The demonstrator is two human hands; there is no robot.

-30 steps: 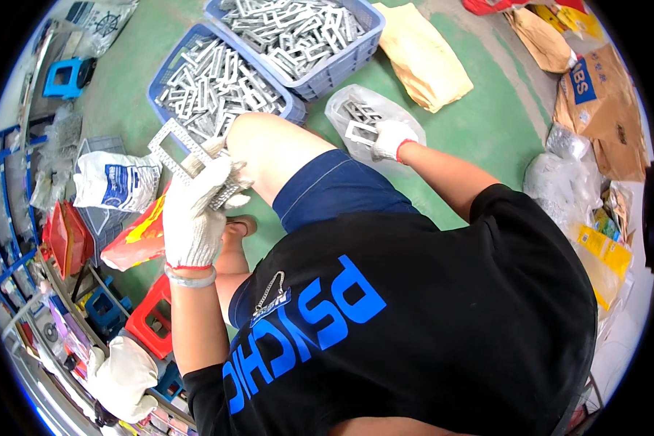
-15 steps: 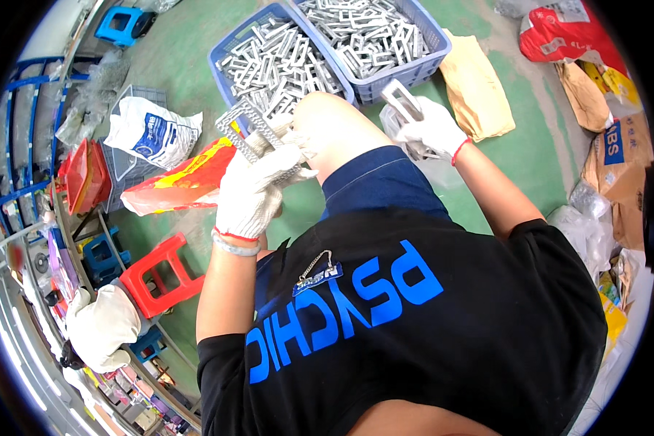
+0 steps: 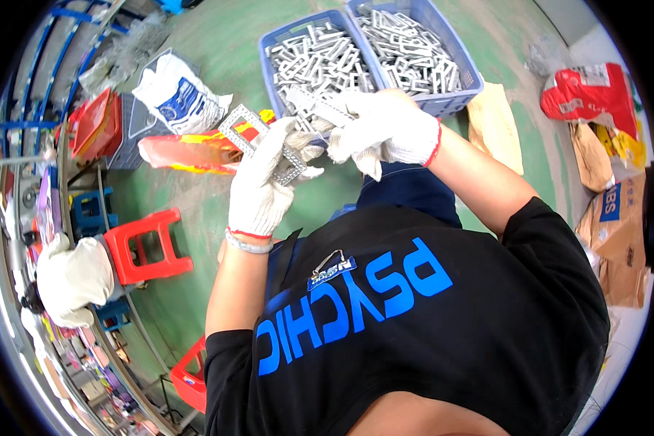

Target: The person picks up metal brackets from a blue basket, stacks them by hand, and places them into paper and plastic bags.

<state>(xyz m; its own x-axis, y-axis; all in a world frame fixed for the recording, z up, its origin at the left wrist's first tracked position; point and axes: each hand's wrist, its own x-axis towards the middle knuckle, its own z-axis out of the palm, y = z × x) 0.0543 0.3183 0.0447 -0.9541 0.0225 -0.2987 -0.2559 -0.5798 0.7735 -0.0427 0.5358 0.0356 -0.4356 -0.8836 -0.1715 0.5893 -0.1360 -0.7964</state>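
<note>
The person in the black shirt [image 3: 414, 320] bends over a green floor [image 3: 218, 51], both gloved hands raised together in front of the chest. Just beyond the hands stand two blue plastic crates [image 3: 421, 22] side by side, each heaped with grey metal parts [image 3: 320, 58]; the nearer crate's rim sits almost directly behind the knuckles of the right hand. Out to the left of the grip lies a red and yellow plastic bag [image 3: 182, 152], and further left again a white printed sack [image 3: 178, 98]. Below and left of the left wrist stands a small red stool [image 3: 145, 247] on the floor. Off to the right of the right forearm lie a tan paper bag [image 3: 498, 127] and, well apart, a red sack [image 3: 585, 91].

The left hand [image 3: 261, 185], in a white knit glove with a red cuff edge, is clenched around a flat rectangular metal frame [image 3: 258, 138], open in the middle; the frame tilts up and away to the left from the fingers, its lower end gripped between thumb and fingers. The right hand [image 3: 385, 131], gloved the same way, sits just right of it, the fingers curled over a slim grey metal piece [image 3: 327, 110] that pokes out to the left of its fingers toward the frame. Whether that piece touches the frame I cannot tell.
</note>
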